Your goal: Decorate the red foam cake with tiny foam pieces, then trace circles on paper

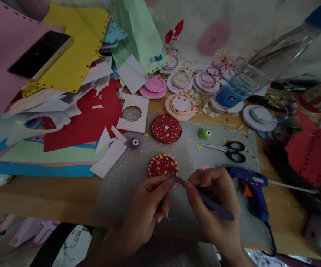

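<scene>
A pale wall [249, 22] with pink blotches fills the top of the frame, and below it your wooden table [38, 196] runs from side to side. On it, from the centre towards the right, lies a grey cutting mat [121, 189]. Coloured paper is heaped at the upper left, with a yellow sheet [85, 33] near the top and a red sheet [93, 118] lower down. A clear water bottle [230, 94] stands at the upper right. Your left hand [146, 211], at lower centre, has thumb and forefinger pinched together; you cannot tell what, if anything, is between them. Your right hand [224, 193], just right of it, grips purple tweezers [213, 205], their tip at your left fingertips. Beside that hand, at centre right, lies a blue glue gun [249, 185]; a smartphone [39, 53] rests on the papers, upper left. Scissors [234, 148] lie above the glue gun. In mid-frame, a white-dotted red disc [164, 131] sits above the smaller star-edged red disc [160, 165], which lies just beyond your left fingertips. Smallest are the purple craft punch [134, 142] and green craft punch [204, 133], left and right of the dotted disc.
</scene>
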Demonstrator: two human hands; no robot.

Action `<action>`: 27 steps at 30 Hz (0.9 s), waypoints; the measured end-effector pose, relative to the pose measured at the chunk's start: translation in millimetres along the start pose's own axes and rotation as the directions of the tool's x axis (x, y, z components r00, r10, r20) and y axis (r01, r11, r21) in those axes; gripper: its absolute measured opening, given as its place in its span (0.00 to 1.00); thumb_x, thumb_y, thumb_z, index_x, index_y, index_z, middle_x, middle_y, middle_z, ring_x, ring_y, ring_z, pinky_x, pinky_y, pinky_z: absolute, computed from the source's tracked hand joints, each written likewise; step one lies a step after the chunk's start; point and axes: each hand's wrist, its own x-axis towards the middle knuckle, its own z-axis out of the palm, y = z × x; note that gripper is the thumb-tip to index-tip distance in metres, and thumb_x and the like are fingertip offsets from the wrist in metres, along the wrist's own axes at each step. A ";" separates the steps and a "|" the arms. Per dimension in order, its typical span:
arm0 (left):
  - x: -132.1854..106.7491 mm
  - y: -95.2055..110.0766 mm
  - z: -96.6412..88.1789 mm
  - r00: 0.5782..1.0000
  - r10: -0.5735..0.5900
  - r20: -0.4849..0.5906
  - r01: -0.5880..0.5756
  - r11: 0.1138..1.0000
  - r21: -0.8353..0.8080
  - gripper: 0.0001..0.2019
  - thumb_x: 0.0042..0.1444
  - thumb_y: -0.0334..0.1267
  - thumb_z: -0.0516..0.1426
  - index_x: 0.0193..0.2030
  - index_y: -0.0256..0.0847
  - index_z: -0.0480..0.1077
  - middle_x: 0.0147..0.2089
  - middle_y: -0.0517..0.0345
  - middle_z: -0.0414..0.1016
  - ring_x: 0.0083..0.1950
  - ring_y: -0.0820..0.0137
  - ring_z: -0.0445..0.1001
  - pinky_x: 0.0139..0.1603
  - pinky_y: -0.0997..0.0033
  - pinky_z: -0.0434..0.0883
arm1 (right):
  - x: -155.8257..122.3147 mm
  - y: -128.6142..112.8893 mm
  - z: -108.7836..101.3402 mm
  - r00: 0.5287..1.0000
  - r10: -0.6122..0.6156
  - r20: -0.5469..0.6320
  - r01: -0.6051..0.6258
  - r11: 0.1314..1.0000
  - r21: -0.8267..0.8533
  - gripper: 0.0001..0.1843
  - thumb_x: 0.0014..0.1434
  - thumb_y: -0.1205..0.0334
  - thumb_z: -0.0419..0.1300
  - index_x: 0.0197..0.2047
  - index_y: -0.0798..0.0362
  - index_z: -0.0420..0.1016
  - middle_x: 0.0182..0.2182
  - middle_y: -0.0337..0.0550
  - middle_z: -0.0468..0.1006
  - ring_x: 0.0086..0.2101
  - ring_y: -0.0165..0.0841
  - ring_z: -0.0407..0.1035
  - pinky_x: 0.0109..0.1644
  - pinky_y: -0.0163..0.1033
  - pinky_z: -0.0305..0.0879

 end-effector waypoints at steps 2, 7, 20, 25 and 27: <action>-0.1 -0.8 -0.4 1.000 0.000 0.012 0.000 1.000 -0.009 0.13 0.52 0.48 0.63 0.27 0.40 0.71 0.11 0.71 0.57 0.13 0.82 0.46 0.15 0.76 0.41 | -0.6 0.3 -0.5 1.000 -0.002 0.005 0.002 1.000 -0.006 0.11 0.60 0.71 0.60 0.34 0.48 0.61 0.27 0.33 0.67 0.25 0.25 0.62 0.27 0.28 0.62; -0.1 -1.3 -1.0 1.000 -0.005 0.013 0.005 1.000 -0.027 0.12 0.53 0.47 0.63 0.28 0.40 0.72 0.11 0.71 0.57 0.13 0.82 0.46 0.15 0.76 0.42 | -1.3 1.4 -1.3 1.000 0.008 0.030 -0.008 1.000 -0.001 0.11 0.61 0.72 0.59 0.35 0.48 0.60 0.27 0.32 0.66 0.25 0.25 0.61 0.26 0.27 0.61; 0.2 -1.7 1.0 0.999 0.009 0.032 -0.007 0.999 -0.041 0.12 0.54 0.45 0.62 0.28 0.39 0.74 0.11 0.70 0.56 0.13 0.82 0.45 0.14 0.77 0.42 | 0.2 1.0 -0.2 0.998 0.047 0.044 -0.047 0.999 0.019 0.12 0.61 0.72 0.58 0.34 0.48 0.59 0.25 0.32 0.64 0.24 0.25 0.59 0.25 0.27 0.59; 2.0 -1.5 0.3 1.000 0.002 0.018 -0.001 0.999 -0.047 0.12 0.53 0.46 0.63 0.28 0.39 0.74 0.11 0.70 0.57 0.13 0.83 0.46 0.14 0.78 0.42 | 0.6 -0.1 -0.7 0.999 0.030 0.038 -0.031 0.999 0.026 0.12 0.62 0.71 0.58 0.33 0.48 0.59 0.25 0.32 0.64 0.25 0.25 0.59 0.26 0.27 0.59; 1.6 -1.1 0.5 1.000 -0.008 0.010 0.008 0.999 -0.046 0.13 0.51 0.46 0.64 0.26 0.39 0.73 0.11 0.71 0.57 0.13 0.83 0.45 0.14 0.78 0.42 | -0.2 -2.2 -1.7 0.999 0.026 0.034 -0.027 0.999 0.031 0.12 0.62 0.71 0.59 0.33 0.48 0.59 0.25 0.32 0.64 0.25 0.25 0.59 0.26 0.27 0.58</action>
